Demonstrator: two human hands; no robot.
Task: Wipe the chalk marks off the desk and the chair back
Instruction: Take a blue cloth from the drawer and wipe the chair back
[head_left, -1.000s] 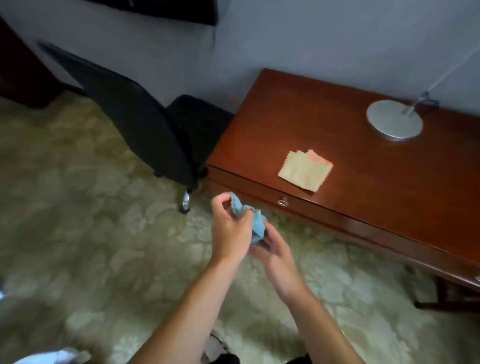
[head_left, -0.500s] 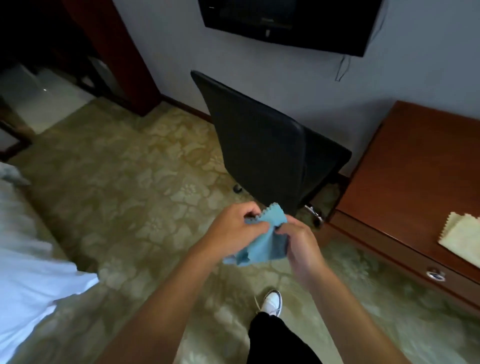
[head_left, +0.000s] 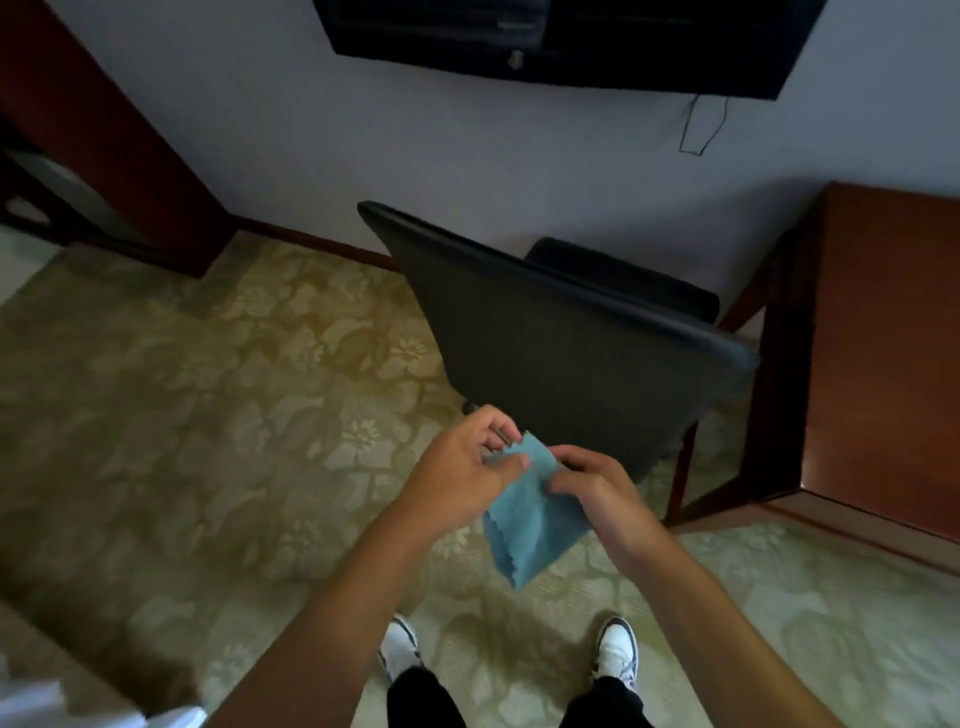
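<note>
A light blue cloth (head_left: 527, 514) hangs unfolded between my hands, just in front of the black chair back (head_left: 561, 358). My left hand (head_left: 467, 467) pinches its top left edge and my right hand (head_left: 592, 483) pinches its right edge. The chair's back faces me, its seat toward the wall. No chalk marks show on it in this dim view. The brown wooden desk (head_left: 883, 353) stands at the right, only its left end in view.
A dark television (head_left: 561, 41) hangs on the wall above the chair, with a cable below it. A dark wooden cabinet (head_left: 104, 130) stands at the left. Patterned green carpet covers the floor. My white shoes (head_left: 615, 649) are below. White bedding (head_left: 78, 712) shows at the bottom left.
My view has swung left from the desk to the chair, which now sits straight ahead. The cloth, bunched in my hands before, now hangs spread open.
</note>
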